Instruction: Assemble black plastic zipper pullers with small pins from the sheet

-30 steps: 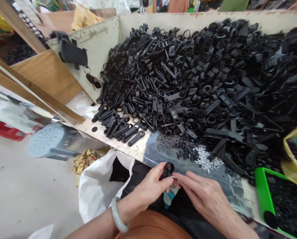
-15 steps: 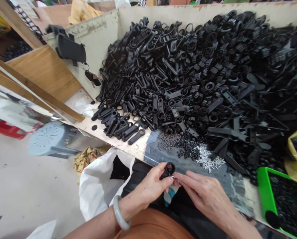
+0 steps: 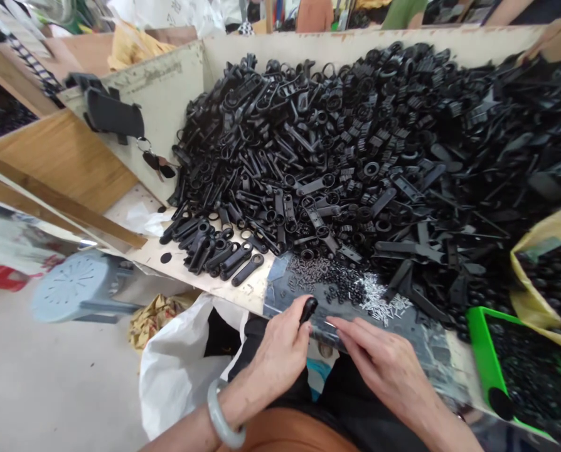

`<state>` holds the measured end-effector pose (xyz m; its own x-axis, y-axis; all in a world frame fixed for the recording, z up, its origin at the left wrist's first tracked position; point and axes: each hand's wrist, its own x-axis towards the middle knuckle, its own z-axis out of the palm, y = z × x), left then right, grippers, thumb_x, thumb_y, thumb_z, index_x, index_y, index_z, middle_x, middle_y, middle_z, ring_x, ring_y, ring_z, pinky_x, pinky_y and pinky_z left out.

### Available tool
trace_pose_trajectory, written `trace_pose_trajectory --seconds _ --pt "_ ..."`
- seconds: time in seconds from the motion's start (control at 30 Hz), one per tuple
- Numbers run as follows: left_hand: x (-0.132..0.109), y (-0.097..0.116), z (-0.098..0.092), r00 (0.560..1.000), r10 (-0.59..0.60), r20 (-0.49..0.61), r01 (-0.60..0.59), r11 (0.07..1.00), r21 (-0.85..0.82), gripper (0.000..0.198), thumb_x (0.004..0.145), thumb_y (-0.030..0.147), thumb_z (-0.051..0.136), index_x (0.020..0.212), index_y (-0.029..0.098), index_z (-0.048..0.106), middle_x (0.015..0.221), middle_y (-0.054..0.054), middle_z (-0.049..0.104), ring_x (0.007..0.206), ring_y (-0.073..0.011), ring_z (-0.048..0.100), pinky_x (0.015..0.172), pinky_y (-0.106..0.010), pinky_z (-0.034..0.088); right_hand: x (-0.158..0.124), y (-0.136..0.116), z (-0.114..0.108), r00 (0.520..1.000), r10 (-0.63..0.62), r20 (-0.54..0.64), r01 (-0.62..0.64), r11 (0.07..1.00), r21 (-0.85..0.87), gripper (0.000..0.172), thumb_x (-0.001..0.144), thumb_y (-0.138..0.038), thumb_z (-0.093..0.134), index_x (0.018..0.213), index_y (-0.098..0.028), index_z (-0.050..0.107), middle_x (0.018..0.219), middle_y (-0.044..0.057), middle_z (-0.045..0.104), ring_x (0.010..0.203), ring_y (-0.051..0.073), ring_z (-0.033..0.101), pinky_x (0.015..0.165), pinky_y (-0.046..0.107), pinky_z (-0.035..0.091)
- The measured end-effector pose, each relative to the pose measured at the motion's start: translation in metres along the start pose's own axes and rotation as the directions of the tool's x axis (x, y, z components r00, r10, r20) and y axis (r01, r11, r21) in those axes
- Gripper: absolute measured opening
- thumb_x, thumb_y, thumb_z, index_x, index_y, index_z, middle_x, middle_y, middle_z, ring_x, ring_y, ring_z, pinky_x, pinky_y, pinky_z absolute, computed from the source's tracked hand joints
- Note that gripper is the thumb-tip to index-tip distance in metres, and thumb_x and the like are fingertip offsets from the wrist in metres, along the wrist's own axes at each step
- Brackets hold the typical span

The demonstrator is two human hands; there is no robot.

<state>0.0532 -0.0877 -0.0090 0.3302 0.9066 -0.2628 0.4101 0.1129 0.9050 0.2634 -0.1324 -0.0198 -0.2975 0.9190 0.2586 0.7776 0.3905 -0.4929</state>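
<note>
Your bench is the largest thing, one pale, flat, wood-like surface. On it rises one heap of black parts, hard, plastic-looking and matt: ringed levers, ribbed collars and flat blades, too many and too tangled to count. One white sack, creased and soft, gapes below the bench edge at your left. One dark, scuffed sheet covers the bench in front of you. One pale blue stool stands on the floor to the left, its round seat pierced by radiating slots. One bright green tray, straight-walled, holds small black pieces at your right.

Your left hand has its grip closed around one black part, thumb and fingers wrapped over it. Your right hand has its grip pinched nearly flat at the fingertips. One smooth, rounded bangle rings your left wrist.

Roughly a dozen levers overlap at the near left of the heap; an exact count is unclear. The black part sits above the sheet's near edge, apart from your right hand. Its rounded end points away from you and slightly right; the visible long axis slants back toward your palm, the remainder hidden by your fingers.

Three scatters of tiny pieces lie side by side on the sheet: dull grey bits, round black beads and shiny silver pins. Smallest is one thin silvery piece between your right fingertips, its bare tip pointing left, toward the black part.
</note>
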Motion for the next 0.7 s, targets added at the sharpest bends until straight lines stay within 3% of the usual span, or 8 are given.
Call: trace_pose_trajectory --seconds 0.07,0.17,0.27,0.5,0.7 --pt "0.003 0.002 0.001 0.999 -0.021 -0.031 0.022 0.998 0.060 0.047 0.092 0.020 0.052 0.138 0.023 0.058 0.133 -0.012 0.068 0.123 -0.0299 0.062 0.110 -0.045 0.042 -0.001 -0.001 0.005 0.999 0.020 -0.033 -0.021 1.000 -0.019 0.033 0.110 -0.026 0.040 0.118 -0.020 0.071 0.082 0.002 0.073 0.069 0.013 0.073 0.062 0.021 0.054" --pt "0.010 0.004 0.003 0.993 -0.097 -0.074 0.104 0.990 0.091 0.049 0.092 0.020 0.052 0.140 0.020 0.056 0.123 -0.014 0.072 0.117 -0.0324 0.065 0.107 -0.048 0.045 -0.003 -0.002 0.012 0.997 0.046 -0.059 -0.049 0.997 -0.057 0.036 0.111 -0.029 0.037 0.116 -0.020 0.072 0.083 0.002 0.074 0.067 0.013 0.074 0.059 0.021 0.052" --pt "0.014 0.005 0.004 0.993 -0.099 -0.059 0.105 0.989 0.108 0.049 0.092 0.020 0.050 0.141 0.019 0.054 0.119 -0.014 0.073 0.115 -0.0322 0.067 0.104 -0.048 0.047 -0.005 -0.003 0.018 0.990 0.096 -0.104 -0.103 0.993 -0.061 0.039 0.112 -0.031 0.035 0.117 -0.020 0.072 0.080 0.002 0.073 0.065 0.012 0.073 0.058 0.020 0.051" --pt "0.011 0.000 0.001 0.984 0.150 -0.098 -0.117 0.952 0.282 0.052 0.097 0.013 0.040 0.148 0.017 0.047 0.146 -0.017 0.060 0.135 -0.0288 0.057 0.116 -0.049 0.041 -0.003 -0.008 0.020 0.975 0.136 -0.174 -0.147 0.988 -0.051 0.037 0.111 -0.033 0.038 0.121 -0.020 0.071 0.081 0.002 0.075 0.068 0.013 0.074 0.061 0.021 0.053" --pt "0.013 -0.013 -0.007 0.964 0.238 -0.120 -0.164 0.886 0.434 0.054 0.094 0.007 0.037 0.145 0.018 0.051 0.134 -0.015 0.067 0.127 -0.0275 0.062 0.114 -0.046 0.044 0.005 -0.011 0.029 0.965 0.150 -0.217 -0.166 0.984 -0.059 0.032 0.109 -0.033 0.043 0.118 -0.021 0.072 0.078 0.000 0.080 0.053 0.013 0.071 0.053 0.024 0.050"
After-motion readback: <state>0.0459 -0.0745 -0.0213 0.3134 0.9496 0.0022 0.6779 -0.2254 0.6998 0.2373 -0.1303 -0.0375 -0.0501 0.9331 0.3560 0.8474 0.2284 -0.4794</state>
